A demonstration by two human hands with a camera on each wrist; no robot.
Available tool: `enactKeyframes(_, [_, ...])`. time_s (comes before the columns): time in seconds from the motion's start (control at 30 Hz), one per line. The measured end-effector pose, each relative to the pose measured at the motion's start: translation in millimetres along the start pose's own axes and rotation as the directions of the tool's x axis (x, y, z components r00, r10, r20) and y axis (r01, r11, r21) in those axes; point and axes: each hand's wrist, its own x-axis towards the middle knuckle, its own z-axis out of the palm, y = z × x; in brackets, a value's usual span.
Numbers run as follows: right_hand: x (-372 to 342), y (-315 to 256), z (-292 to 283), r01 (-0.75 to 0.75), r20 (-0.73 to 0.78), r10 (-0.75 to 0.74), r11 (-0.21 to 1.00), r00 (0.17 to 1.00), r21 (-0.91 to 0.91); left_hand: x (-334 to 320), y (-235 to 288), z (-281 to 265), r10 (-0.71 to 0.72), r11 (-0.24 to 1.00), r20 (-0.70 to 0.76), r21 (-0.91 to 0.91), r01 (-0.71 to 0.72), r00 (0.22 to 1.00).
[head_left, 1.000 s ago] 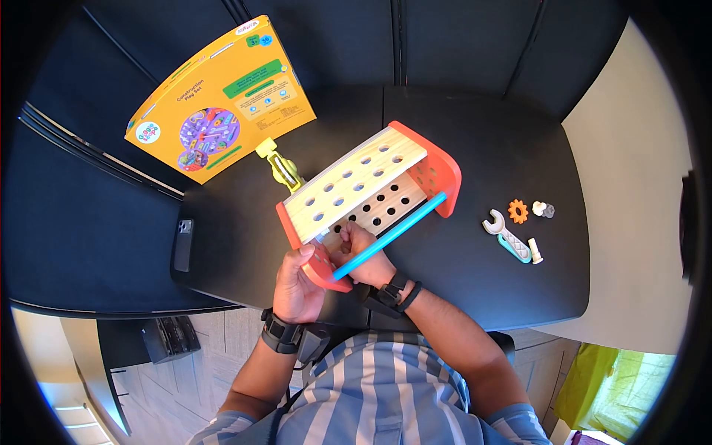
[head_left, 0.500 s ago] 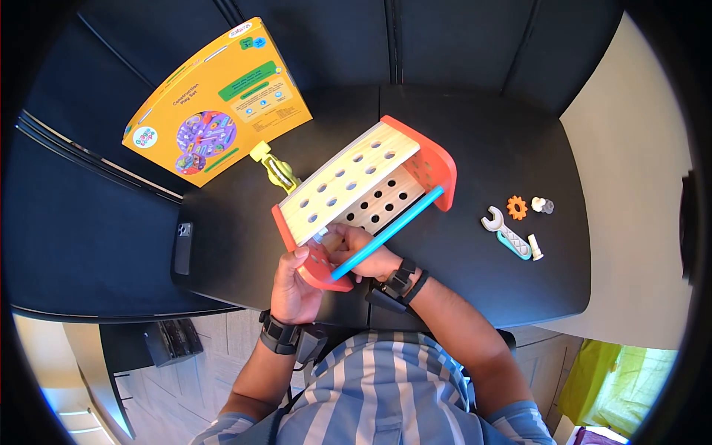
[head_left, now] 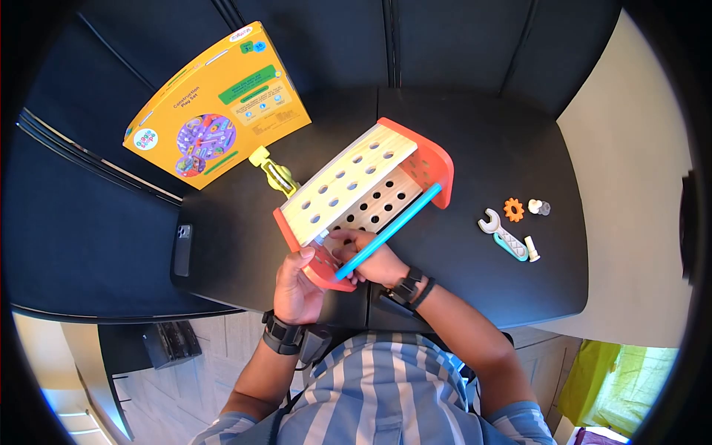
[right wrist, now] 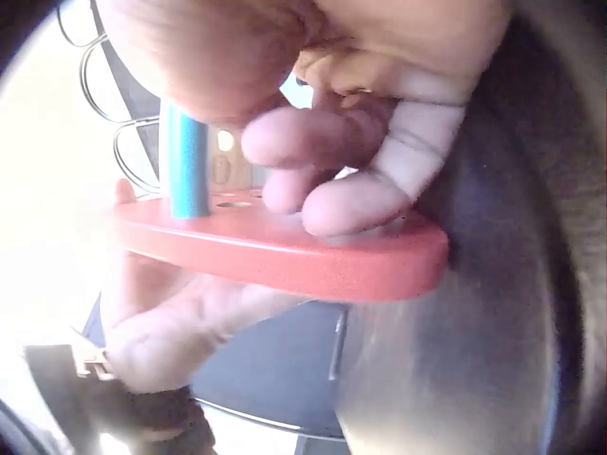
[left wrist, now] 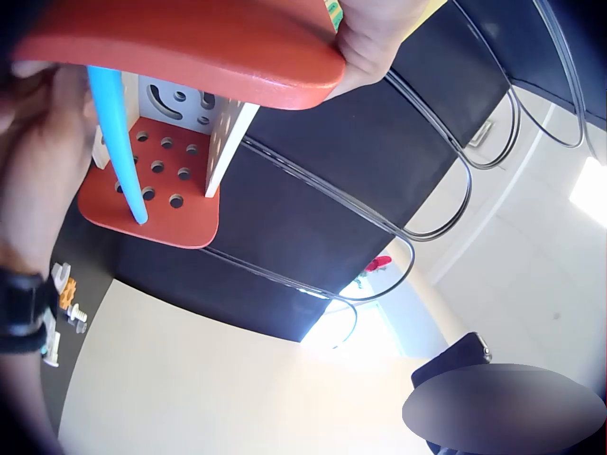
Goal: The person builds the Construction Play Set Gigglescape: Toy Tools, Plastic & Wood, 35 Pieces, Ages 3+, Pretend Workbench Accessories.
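A wooden toy toolbox (head_left: pixel 347 185) with red end panels and a blue handle rod (head_left: pixel 393 228) is held tilted above the table. My left hand (head_left: pixel 298 291) grips its near red end panel (right wrist: pixel 285 248), thumb on the edge. Reaching under the rod, my right hand (head_left: pixel 374 259) has its fingers inside the box. Its bent fingertips (right wrist: pixel 346 204) lie against the panel's inner face in the right wrist view. A small whitish piece (head_left: pixel 321 236) shows at the panel's upper corner, right by the index finger. I cannot tell whether the right fingers pinch anything.
A yellow-green toy part (head_left: pixel 277 175) is at the box's back edge. Behind stands a yellow carton (head_left: pixel 215 111). On the table's right lie a toy wrench (head_left: pixel 503 236), an orange gear (head_left: pixel 513 209), a white bolt (head_left: pixel 532 250) and small pieces (head_left: pixel 539 208). A phone (head_left: pixel 182 251) lies left.
My right hand has gone from a tight curl inside the box to a looser pose, its index finger nearer the whitish piece and its wrist farther right. My left hand keeps its grip.
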Motion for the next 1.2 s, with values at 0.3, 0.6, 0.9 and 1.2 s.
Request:
enactKeyframes(0.3, [-133.5, -96.0, -37.2, 0.413, -0.449, -0.502, 0.864, 0.739, -0.287, 3.1, 3.4, -7.9, 0.057, 0.998, -0.123, 0.007, -0.057, 0.991])
enactKeyframes(0.6, [-146.5, -126.8, -50.7, 0.319, -0.426, -0.478, 0.863, 0.768, -0.392, -16.3, -9.3, 7.9, 0.319, 0.93, 0.065, 0.17, -0.325, 0.946])
enactKeyframes(0.9, [-120.6, -105.4, -61.8, 0.429, -0.313, -0.522, 0.844, 0.793, -0.321, -2.7, 2.5, -26.0, 0.334, 0.71, 0.136, 0.614, -0.344, 0.933])
enactKeyframes(1.2, [-91.6, -84.6, -81.7, 0.47, -0.302, -0.543, 0.836, 0.783, -0.284, 7.4, 2.6, -28.4, 0.32, 0.703, 0.045, 0.658, -0.269, 0.947])
